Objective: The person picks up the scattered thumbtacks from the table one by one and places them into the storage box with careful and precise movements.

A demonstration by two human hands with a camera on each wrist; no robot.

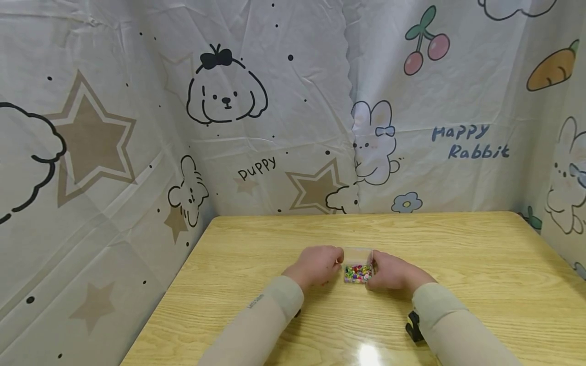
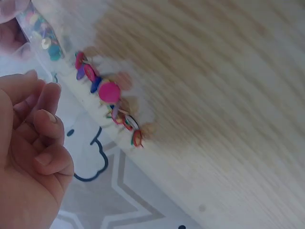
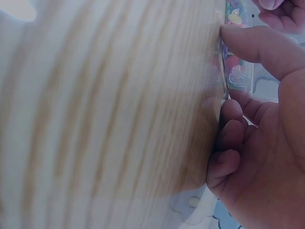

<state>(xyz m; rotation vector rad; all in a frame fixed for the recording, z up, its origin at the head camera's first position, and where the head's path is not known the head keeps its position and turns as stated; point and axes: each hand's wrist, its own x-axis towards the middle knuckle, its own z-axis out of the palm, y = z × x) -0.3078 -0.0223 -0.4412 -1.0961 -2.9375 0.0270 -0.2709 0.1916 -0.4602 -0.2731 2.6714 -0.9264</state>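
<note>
A small clear box (image 1: 358, 274) full of colourful thumbtacks stands on the table, its clear lid (image 1: 358, 255) folded back. My right hand (image 1: 392, 272) holds the box's right side, the thumb near its front corner and fingers farther back. At the lid's left edge is my left hand (image 1: 317, 265), with fingers curled. In the left wrist view nothing shows in the left palm, and whether its fingertips pinch the lid is hidden. A row of loose thumbtacks (image 2: 109, 92), with pink, red, blue and purple heads, lies on the table beside the left fingers.
The wood-grain table (image 1: 494, 264) reaches back to a pale printed curtain (image 1: 293, 101), which also stands along both sides. A black device (image 1: 414, 327) is strapped under the right wrist. Light glares off the table (image 1: 368, 353) near the front.
</note>
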